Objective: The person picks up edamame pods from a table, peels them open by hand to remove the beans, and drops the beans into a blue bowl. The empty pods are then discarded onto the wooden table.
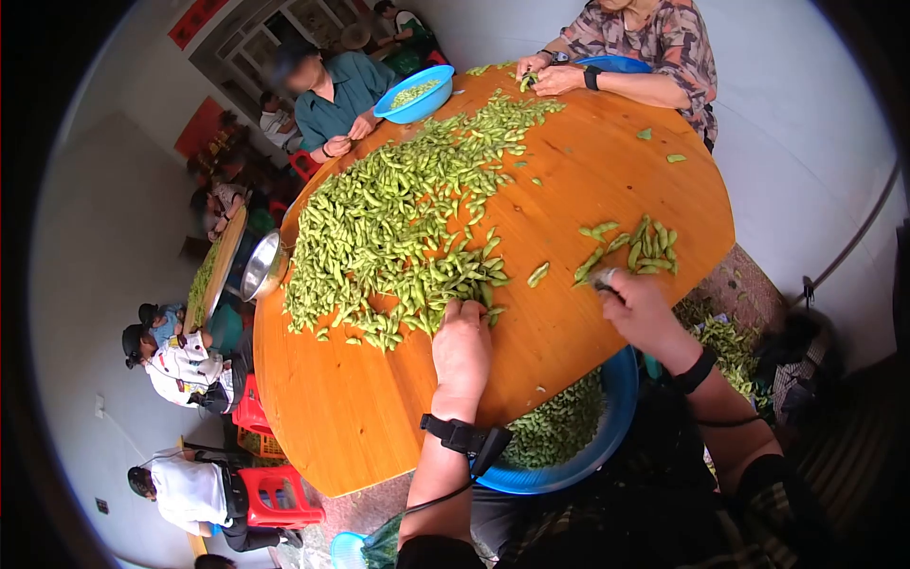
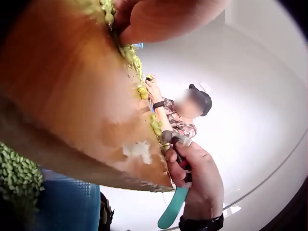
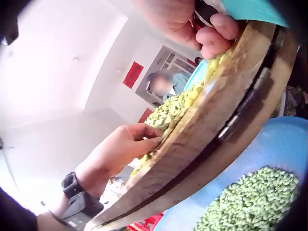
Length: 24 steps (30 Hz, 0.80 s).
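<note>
My left hand [image 1: 463, 353] reaches into the near edge of a big pile of green soybean pods [image 1: 379, 228], its fingers curled down among them. In the right wrist view, thumb and forefinger of that left hand [image 3: 120, 149] come close together at the pile; I cannot tell whether a pod is between them. My right hand [image 1: 645, 318] grips a tool with a teal handle [image 2: 173, 208], dark and red near the fingers. It is beside a small heap of pods [image 1: 652, 247] on the right of the wooden table [image 1: 569, 190]. A single pod [image 1: 538, 275] lies between the hands.
Below the table edge stands a blue basin [image 1: 621, 408] of shelled beans [image 1: 559, 427]. A steel bowl [image 1: 262, 268] is at the left rim, a blue bowl [image 1: 417, 95] at the far side. Two people sit across; pods [image 1: 725, 351] litter the floor at right.
</note>
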### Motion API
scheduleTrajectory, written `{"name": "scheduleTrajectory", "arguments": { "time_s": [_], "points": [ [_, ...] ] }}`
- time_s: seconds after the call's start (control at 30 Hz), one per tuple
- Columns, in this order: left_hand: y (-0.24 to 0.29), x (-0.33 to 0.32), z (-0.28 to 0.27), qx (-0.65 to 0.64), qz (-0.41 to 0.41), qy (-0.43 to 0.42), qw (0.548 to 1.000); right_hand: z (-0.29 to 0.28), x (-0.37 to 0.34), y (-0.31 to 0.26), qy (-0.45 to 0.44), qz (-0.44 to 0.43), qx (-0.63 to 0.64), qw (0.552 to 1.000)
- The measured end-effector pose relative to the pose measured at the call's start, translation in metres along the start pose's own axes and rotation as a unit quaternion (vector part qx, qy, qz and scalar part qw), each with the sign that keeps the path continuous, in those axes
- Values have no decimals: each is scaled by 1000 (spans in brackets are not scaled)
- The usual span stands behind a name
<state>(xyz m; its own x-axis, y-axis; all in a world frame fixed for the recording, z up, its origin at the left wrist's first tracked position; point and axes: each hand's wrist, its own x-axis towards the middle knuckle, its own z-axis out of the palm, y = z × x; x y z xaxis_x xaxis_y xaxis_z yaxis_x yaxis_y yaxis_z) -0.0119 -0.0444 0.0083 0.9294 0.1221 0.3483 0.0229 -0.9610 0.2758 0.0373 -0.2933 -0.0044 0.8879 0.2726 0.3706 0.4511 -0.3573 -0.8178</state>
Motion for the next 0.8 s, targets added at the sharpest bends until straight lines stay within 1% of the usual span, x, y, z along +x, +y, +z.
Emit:
{"name": "scheduleTrajectory", "arguments": {
  "time_s": [0.07,0.1,0.13,0.17,0.2,0.23,0.27,0.3,0.33,0.4,0.43,0.47,0.53,0.57,0.63,0.7,0.73,0.77,0.8],
  "points": [
    [4,-5,-6,17,-10,-7,1000,12,-2,-13,-82,17,122,989],
    [11,-10,-12,-59,-12,-12,998,14,-2,-26,-141,79,165,973],
    [14,-15,-14,-136,-14,-18,990,17,-1,-35,-138,82,166,973],
    [11,-22,-7,-220,14,6,975,20,1,-43,-184,133,216,950],
    [17,-28,-7,-220,15,2,975,23,2,-48,-229,183,264,919],
    [26,-34,-9,-343,-47,-26,938,26,1,-48,-246,194,284,906],
    [29,-39,-11,-458,-109,-52,881,26,0,-50,-244,195,284,907],
    [26,-43,-8,-456,-86,-59,884,26,-2,-53,-262,193,290,900],
    [24,-47,-5,-457,-87,-60,883,27,-3,-54,-280,191,295,893],
    [25,-52,-4,-372,-33,-35,927,28,-7,-56,-282,188,290,895],
    [27,-54,-6,-348,-15,-29,937,28,-9,-58,-283,184,279,899],
    [32,-56,-9,-350,-15,-28,936,27,-11,-59,-284,178,269,903],
    [47,-59,-22,-310,-32,-42,949,26,-13,-60,-277,167,257,910],
    [44,-61,-16,-277,1,-12,961,23,-14,-61,-290,168,240,911],
    [44,-64,-11,-263,4,2,965,25,-16,-59,-303,169,223,911],
    [42,-67,-4,-248,7,15,969,36,-22,-51,-265,167,280,908],
    [40,-68,2,-250,27,43,967,37,-24,-52,-265,167,279,908],
    [39,-69,5,-251,47,71,964,38,-25,-54,-255,187,306,898],
    [40,-71,4,-251,48,71,964,39,-25,-57,-243,207,334,887]
  ]
}}
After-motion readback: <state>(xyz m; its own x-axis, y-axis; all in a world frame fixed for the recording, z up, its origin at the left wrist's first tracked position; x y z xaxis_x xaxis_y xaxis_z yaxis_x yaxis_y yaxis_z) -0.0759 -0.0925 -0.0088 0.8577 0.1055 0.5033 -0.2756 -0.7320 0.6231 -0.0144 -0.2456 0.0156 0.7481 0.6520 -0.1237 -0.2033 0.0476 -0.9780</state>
